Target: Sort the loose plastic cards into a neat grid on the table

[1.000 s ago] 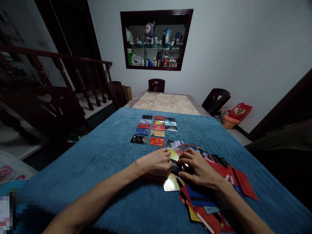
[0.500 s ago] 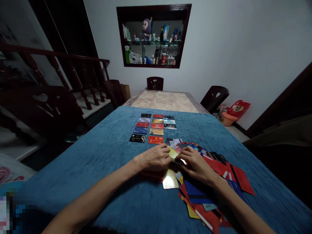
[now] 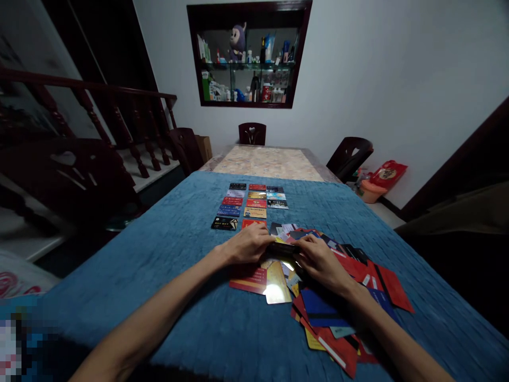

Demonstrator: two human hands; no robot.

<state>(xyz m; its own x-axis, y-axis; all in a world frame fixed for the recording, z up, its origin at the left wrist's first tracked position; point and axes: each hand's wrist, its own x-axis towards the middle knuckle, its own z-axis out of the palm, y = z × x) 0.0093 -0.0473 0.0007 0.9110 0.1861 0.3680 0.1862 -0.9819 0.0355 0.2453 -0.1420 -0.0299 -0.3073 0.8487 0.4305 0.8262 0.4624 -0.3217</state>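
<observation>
My left hand (image 3: pixel 244 246) and my right hand (image 3: pixel 323 262) meet over a loose heap of plastic cards (image 3: pixel 350 297) on a blue cloth (image 3: pixel 159 276). Between their fingertips both hands pinch a dark card (image 3: pixel 283 249), lifted slightly above the heap. Just below the hands lie a red card (image 3: pixel 248 278) and a shiny gold card (image 3: pixel 275 286). Farther away, cards are laid flat in three neat columns (image 3: pixel 250 204), the nearest red one partly hidden by my left hand.
Beyond the cloth the bare patterned tabletop (image 3: pixel 268 162) continues. Dark chairs stand at the far end (image 3: pixel 252 132), far right (image 3: pixel 349 156) and left (image 3: pixel 79 170). A stair railing (image 3: pixel 99 106) runs on the left. A wall niche (image 3: pixel 248 55) holds bottles and a plush toy.
Both hands have moved slightly away from me and lifted a dark card between them. The red card under my left hand is now uncovered.
</observation>
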